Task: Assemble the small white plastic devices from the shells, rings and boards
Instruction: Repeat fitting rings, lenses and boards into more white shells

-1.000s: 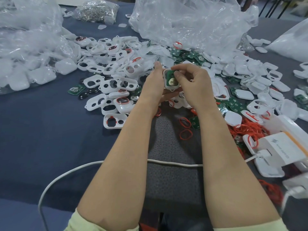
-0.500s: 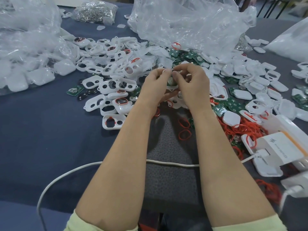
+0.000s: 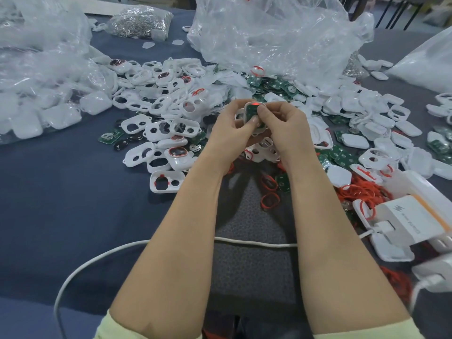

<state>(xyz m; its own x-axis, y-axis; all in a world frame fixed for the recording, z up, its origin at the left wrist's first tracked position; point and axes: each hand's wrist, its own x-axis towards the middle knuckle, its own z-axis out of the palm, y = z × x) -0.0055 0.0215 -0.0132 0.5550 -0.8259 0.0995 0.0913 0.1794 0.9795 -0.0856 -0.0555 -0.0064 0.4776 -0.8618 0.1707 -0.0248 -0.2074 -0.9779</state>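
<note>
White shells [image 3: 137, 127], green boards [image 3: 276, 85] — red rings [image 3: 270, 200], navy tbl [image 3: 61, 192]

An assembly workshop: table [image 3: 61, 192] heaped with white shells [image 3: 354, 140], green boards [image 3: 344, 159], plastic bags [image 3: 281, 37].

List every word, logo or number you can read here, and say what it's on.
Lightning-bolt sign, no letters: on the white box at right.
Grey word beside that sign, same box: too blurred to read.
Red print on the clear bag, cut by the top edge: unreadable.
Green boards: any markings are too small to read.
</note>
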